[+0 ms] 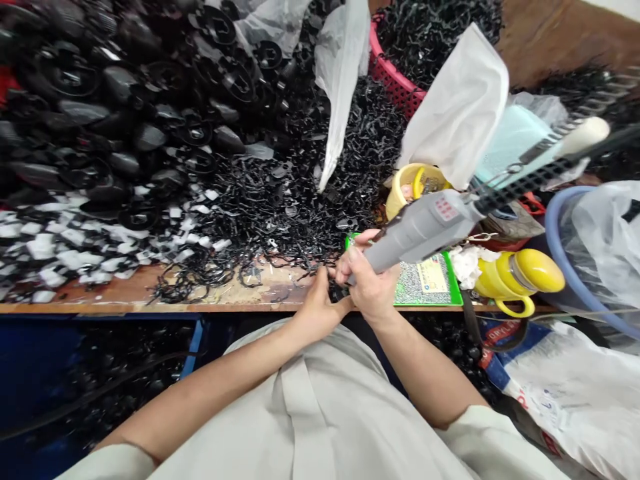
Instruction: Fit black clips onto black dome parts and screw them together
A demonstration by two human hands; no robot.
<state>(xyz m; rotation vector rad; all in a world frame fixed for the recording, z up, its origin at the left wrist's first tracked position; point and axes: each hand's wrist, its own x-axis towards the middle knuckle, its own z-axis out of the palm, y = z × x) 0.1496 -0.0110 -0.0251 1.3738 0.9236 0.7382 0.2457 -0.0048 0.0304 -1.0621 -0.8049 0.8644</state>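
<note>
My right hand [369,280] is wrapped round the lower end of a grey electric screwdriver [417,230], which slants up to the right. Beside it, my left hand [323,300] has its fingers curled round a small black part [338,291] at the table's front edge, just left of the tool's tip. Most of that part is hidden by my fingers. Right of my hands lies a green-edged tray [454,287] with a pale label and what look like many tiny screws.
Thin black parts [280,193], white pieces [75,243] and large black shells [135,113] cover the wooden table [130,287]. Behind are a pink basket [395,80] and yellow cup [400,193]; a yellow mug [505,277] and blue tub [555,233] stand right. A coiled cable joins the screwdriver.
</note>
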